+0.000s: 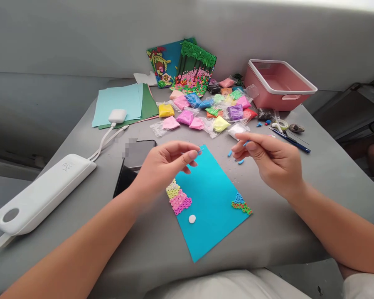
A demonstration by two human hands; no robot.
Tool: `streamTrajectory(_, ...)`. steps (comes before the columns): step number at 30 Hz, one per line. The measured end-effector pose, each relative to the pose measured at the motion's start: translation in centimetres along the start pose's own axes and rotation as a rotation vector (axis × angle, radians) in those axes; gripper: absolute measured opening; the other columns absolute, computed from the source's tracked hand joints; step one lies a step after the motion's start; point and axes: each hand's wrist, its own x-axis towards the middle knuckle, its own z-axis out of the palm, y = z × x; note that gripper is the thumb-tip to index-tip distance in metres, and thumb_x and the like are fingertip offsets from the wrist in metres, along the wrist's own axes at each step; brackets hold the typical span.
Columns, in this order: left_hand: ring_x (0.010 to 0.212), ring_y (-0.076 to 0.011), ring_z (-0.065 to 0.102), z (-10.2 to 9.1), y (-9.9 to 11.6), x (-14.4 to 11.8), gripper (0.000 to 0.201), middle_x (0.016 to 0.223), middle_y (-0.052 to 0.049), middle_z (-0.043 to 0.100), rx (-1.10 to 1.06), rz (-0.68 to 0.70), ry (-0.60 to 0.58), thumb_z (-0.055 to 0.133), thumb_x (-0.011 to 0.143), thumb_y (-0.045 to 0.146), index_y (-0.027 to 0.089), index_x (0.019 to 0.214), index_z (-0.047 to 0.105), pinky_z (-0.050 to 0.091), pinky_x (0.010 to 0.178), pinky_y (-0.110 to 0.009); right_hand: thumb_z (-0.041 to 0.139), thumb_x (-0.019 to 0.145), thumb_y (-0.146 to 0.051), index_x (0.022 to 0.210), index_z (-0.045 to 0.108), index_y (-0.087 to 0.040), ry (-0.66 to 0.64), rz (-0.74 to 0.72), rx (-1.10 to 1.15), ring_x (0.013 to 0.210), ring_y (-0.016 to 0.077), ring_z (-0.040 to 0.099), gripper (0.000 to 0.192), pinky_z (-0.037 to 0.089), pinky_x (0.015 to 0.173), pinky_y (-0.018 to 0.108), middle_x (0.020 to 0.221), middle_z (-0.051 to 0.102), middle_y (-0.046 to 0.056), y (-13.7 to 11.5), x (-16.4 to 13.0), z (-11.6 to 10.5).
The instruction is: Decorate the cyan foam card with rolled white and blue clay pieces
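A blue card [212,199] lies on the grey table [268,232] in front of me, with coiled clay patches at its left edge [178,197] and right edge [241,203] and a white clay dot [192,219]. My left hand [165,164] hovers over the card's top left, fingertips pinched on a tiny blue clay bit [200,151]. My right hand [269,160] hovers by the card's top right corner, pinching another small blue clay piece [246,143]. Two loose blue clay bits [235,158] lie on the table below it.
Several bags of coloured clay [212,110] lie behind the card. A pink tub [279,85] stands back right, finished clay pictures [183,66] lean on the wall. Paper sheets [124,104], an earbud case [117,116], a power bank [43,191] and a phone [134,164] lie left; tools [289,139] right.
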Motion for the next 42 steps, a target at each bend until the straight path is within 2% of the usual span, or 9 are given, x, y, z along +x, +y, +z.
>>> streamTrajectory(6, 0.099, -0.0226, 0.073, -1.4, -0.7, 1.1, 0.032, 0.107, -0.008, 0.077, 0.172, 0.147, 0.128, 0.08, 0.084, 0.04, 0.019, 0.107, 0.076, 0.059, 0.088, -0.033, 0.071, 0.094, -0.021, 0.104, 0.079, -0.021, -0.06, 0.042, -0.021, 0.085, 0.0164, 0.077, 0.013, 0.066, 0.073, 0.027, 0.095, 0.081, 0.004, 0.6, 0.0, 0.4)
streamTrajectory(11, 0.087, -0.0196, 0.076, 0.4, -0.2, -0.2, 0.05, 0.099, -0.004, 0.078, -0.078, -0.017, -0.042, 0.086, 0.078, 0.043, 0.022, 0.118, 0.067, 0.062, 0.081, -0.033, 0.07, 0.095, -0.021, 0.109, 0.08, -0.022, -0.116, -0.132, -0.167, 0.081, 0.0162, 0.078, 0.017, 0.067, 0.074, 0.028, 0.093, 0.082, 0.004, 0.8, -0.6, 1.2)
streamTrajectory(15, 0.09, -0.0199, 0.075, 1.9, 0.0, -1.2, 0.051, 0.099, -0.004, 0.079, -0.206, -0.098, -0.175, 0.09, 0.072, 0.042, 0.021, 0.113, 0.067, 0.06, 0.083, -0.033, 0.074, 0.09, -0.013, 0.112, 0.08, -0.022, -0.113, -0.329, -0.16, 0.101, 0.0196, 0.078, 0.025, 0.067, 0.087, 0.03, 0.118, 0.079, 0.009, 0.5, -1.2, 1.7)
streamTrajectory(23, 0.083, -0.0182, 0.074, 2.6, -0.2, -1.4, 0.053, 0.089, -0.001, 0.077, -0.345, -0.207, -0.22, 0.096, 0.063, 0.041, 0.021, 0.102, 0.067, 0.06, 0.076, -0.032, 0.073, 0.09, -0.009, 0.112, 0.08, -0.025, -0.184, -0.381, -0.064, 0.093, 0.019, 0.078, 0.028, 0.068, 0.082, 0.033, 0.103, 0.082, 0.005, 0.3, -1.4, 2.1)
streamTrajectory(28, 0.081, -0.0143, 0.073, 2.5, -0.2, -1.8, 0.035, 0.09, 0.001, 0.078, -0.351, -0.185, -0.303, 0.089, 0.075, 0.039, 0.024, 0.103, 0.074, 0.06, 0.079, -0.029, 0.071, 0.091, -0.007, 0.102, 0.08, -0.025, -0.093, -0.279, -0.049, 0.085, 0.0155, 0.076, 0.023, 0.065, 0.076, 0.028, 0.093, 0.081, 0.003, -0.2, -1.2, 1.8)
streamTrajectory(31, 0.088, -0.0181, 0.072, 1.4, -0.1, -1.3, 0.03, 0.095, -0.003, 0.079, -0.104, -0.051, -0.249, 0.082, 0.082, 0.044, 0.025, 0.104, 0.08, 0.059, 0.082, -0.031, 0.069, 0.095, -0.017, 0.106, 0.078, -0.027, 0.117, -0.088, -0.001, 0.085, 0.015, 0.076, 0.017, 0.066, 0.078, 0.029, 0.095, 0.08, 0.001, -0.1, -0.6, 1.3)
streamTrajectory(36, 0.105, -0.0261, 0.067, -2.3, -1.5, 1.6, 0.022, 0.112, -0.009, 0.074, 0.716, 0.505, 0.19, 0.063, 0.092, 0.035, 0.026, 0.098, 0.082, 0.055, 0.091, -0.039, 0.075, 0.092, -0.04, 0.095, 0.077, -0.023, 0.135, 0.081, 0.187, 0.066, 0.0135, 0.073, 0.018, 0.066, 0.06, 0.026, 0.077, 0.077, 0.001, 0.3, 0.2, 1.0)
streamTrajectory(39, 0.101, -0.0281, 0.069, -4.0, -2.9, 3.3, 0.027, 0.109, -0.011, 0.074, 0.962, 0.484, 0.246, 0.057, 0.093, 0.032, 0.026, 0.104, 0.081, 0.055, 0.087, -0.04, 0.085, 0.082, -0.034, 0.089, 0.073, -0.022, 0.052, 0.078, 0.169, 0.076, 0.014, 0.075, 0.018, 0.068, 0.068, 0.025, 0.084, 0.078, 0.001, 0.3, 0.0, 1.4)
streamTrajectory(42, 0.108, -0.0322, 0.07, -4.2, -3.7, 4.0, 0.036, 0.114, -0.012, 0.077, 1.11, 0.39, 0.189, 0.052, 0.092, 0.026, 0.024, 0.117, 0.077, 0.054, 0.09, -0.042, 0.072, 0.095, -0.038, 0.102, 0.071, -0.021, -0.072, 0.12, 0.215, 0.088, 0.0148, 0.078, 0.019, 0.069, 0.078, 0.027, 0.094, 0.08, 0.004, 0.5, -0.3, 1.7)
